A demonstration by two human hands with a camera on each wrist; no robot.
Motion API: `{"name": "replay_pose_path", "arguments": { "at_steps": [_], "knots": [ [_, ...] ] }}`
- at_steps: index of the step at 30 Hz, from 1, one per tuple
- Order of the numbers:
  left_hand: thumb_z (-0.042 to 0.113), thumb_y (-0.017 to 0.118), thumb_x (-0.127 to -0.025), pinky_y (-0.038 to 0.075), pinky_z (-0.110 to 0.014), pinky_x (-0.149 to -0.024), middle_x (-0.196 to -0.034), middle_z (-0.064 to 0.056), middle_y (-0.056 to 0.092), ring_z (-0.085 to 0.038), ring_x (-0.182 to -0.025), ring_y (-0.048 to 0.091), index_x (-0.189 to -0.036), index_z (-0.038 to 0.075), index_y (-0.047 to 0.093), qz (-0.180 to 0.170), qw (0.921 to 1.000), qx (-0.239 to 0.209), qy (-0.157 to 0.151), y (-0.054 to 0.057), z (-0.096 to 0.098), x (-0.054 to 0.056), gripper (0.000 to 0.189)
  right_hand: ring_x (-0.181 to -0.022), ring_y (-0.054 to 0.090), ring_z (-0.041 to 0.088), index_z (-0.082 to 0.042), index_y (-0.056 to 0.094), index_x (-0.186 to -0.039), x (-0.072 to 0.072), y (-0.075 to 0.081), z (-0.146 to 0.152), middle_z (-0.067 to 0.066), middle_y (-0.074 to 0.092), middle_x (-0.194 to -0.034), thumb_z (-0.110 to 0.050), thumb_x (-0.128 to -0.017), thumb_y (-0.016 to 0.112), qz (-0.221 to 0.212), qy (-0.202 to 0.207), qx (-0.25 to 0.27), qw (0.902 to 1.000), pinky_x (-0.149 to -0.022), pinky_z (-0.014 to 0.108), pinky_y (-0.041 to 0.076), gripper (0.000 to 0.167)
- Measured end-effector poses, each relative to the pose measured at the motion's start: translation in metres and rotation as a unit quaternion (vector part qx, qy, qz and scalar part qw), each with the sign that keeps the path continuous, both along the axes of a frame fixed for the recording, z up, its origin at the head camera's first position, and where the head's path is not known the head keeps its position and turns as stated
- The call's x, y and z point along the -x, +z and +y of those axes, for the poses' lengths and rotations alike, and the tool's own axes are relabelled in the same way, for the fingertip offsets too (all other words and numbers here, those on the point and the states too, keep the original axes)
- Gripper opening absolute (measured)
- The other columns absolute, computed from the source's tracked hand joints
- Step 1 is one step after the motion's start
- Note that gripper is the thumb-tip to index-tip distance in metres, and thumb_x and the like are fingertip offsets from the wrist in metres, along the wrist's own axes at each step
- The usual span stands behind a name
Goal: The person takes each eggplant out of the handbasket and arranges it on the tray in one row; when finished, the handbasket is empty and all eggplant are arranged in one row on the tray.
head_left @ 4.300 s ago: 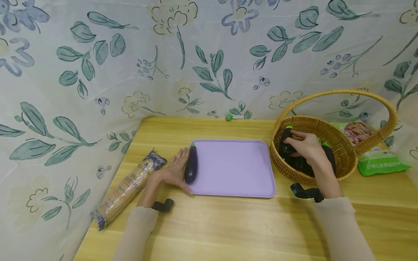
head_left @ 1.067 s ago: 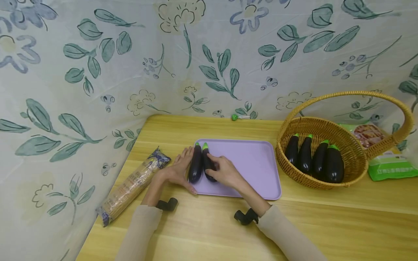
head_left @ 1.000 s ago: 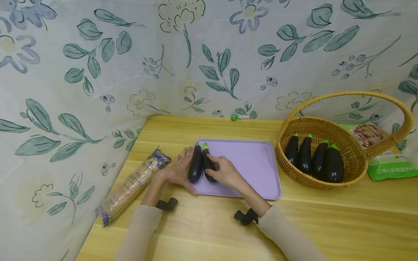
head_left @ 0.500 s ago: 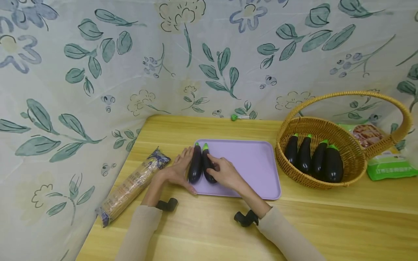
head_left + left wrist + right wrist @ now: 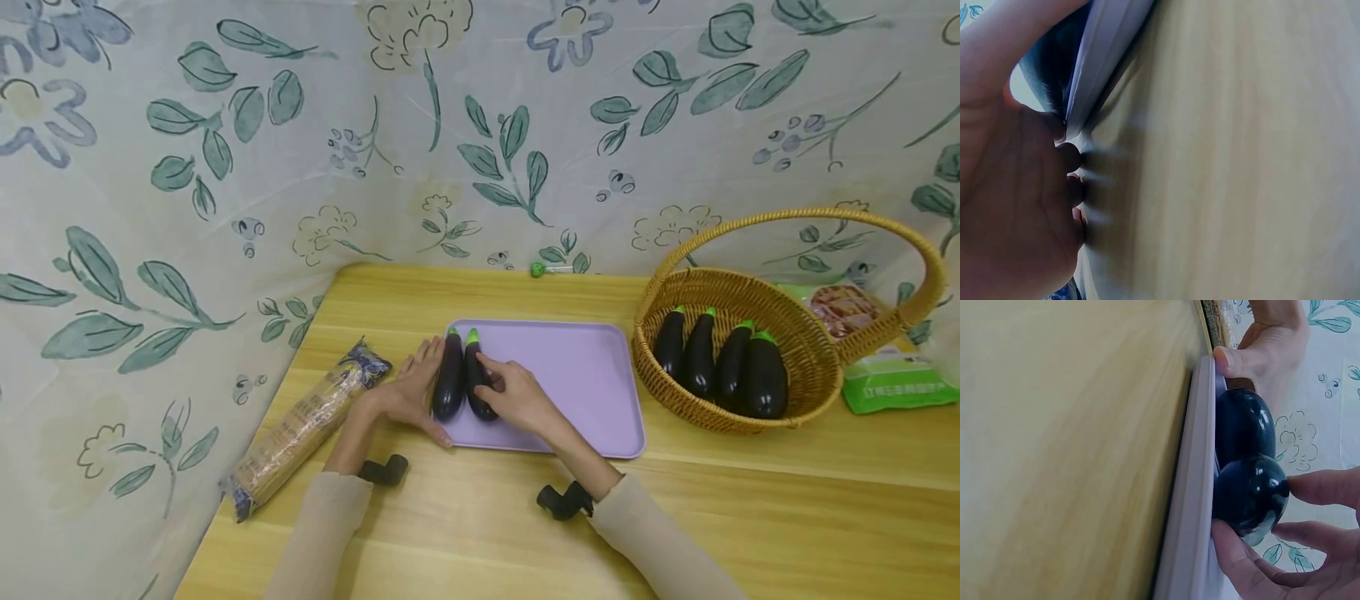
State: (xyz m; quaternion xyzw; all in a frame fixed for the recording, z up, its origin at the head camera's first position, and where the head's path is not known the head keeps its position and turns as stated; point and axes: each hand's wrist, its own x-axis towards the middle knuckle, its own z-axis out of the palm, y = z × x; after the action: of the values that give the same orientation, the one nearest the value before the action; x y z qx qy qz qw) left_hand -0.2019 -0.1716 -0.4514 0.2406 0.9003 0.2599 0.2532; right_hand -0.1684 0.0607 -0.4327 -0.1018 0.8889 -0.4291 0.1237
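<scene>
Two dark eggplants lie side by side at the left end of a lilac tray (image 5: 570, 387), green stem ends pointing away. My right hand (image 5: 523, 402) pinches the inner eggplant (image 5: 476, 371) between thumb and fingers; the right wrist view shows the fingertips on its rounded end (image 5: 1250, 494). The outer eggplant (image 5: 448, 383) touches it. My left hand (image 5: 405, 395) rests at the tray's left edge, fingers spread and thumb at the near corner. In the left wrist view its palm (image 5: 1016, 194) faces the tray's side (image 5: 1100, 62).
Right of the tray stands a wicker basket (image 5: 813, 375) with a tall handle, several eggplants (image 5: 701, 354) inside. Behind it are a green food bag (image 5: 892, 387) and another packet. A long pack of dried noodles (image 5: 303, 433) lies left. A green lollipop (image 5: 537, 269) sits at the back edge.
About four seconds ago my right hand was gripping an eggplant in the basket; that eggplant now lies on the tray beside the first. Over the last second both hands have stayed practically still.
</scene>
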Motion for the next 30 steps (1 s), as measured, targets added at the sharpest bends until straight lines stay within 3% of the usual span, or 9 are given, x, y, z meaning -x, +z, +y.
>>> {"name": "replay_pose_path", "arguments": {
  "at_steps": [17,24,30],
  "knots": [
    [0.049,0.100,-0.059,-0.007,-0.056,-0.132,-0.171,-0.019,-0.021,-0.036,-0.160,-0.021,-0.164,0.006,-0.017,-0.001,1.0000,0.002,0.001,0.001,0.000,0.000,0.163,-0.099,0.068,0.024,-0.008,0.052,-0.152,0.002,0.003,0.003,0.023,0.071,-0.121,-0.022,-0.098,0.068,0.001,-0.009,-0.005,0.9999,-0.084,0.039,0.059,0.058],
    [0.058,0.098,-0.054,-0.009,-0.055,-0.132,-0.171,-0.015,-0.025,-0.033,-0.159,-0.024,-0.163,0.009,-0.021,0.000,1.0000,0.003,0.000,-0.009,-0.002,0.004,0.168,-0.092,0.060,0.022,-0.009,0.052,-0.152,0.002,0.004,0.007,0.015,0.068,-0.100,-0.025,-0.098,0.068,0.000,-0.014,-0.018,0.9997,-0.075,0.033,0.052,0.058],
    [0.060,0.098,-0.053,-0.009,-0.053,-0.132,-0.171,-0.014,-0.025,-0.031,-0.159,-0.024,-0.163,0.010,-0.021,0.003,1.0000,0.003,-0.002,-0.012,-0.003,0.004,0.169,-0.103,0.069,0.027,-0.010,0.052,-0.152,0.002,0.004,0.009,0.022,0.071,-0.120,-0.025,-0.098,0.069,0.000,-0.017,-0.017,0.9997,-0.084,0.041,0.060,0.059]
  ]
}}
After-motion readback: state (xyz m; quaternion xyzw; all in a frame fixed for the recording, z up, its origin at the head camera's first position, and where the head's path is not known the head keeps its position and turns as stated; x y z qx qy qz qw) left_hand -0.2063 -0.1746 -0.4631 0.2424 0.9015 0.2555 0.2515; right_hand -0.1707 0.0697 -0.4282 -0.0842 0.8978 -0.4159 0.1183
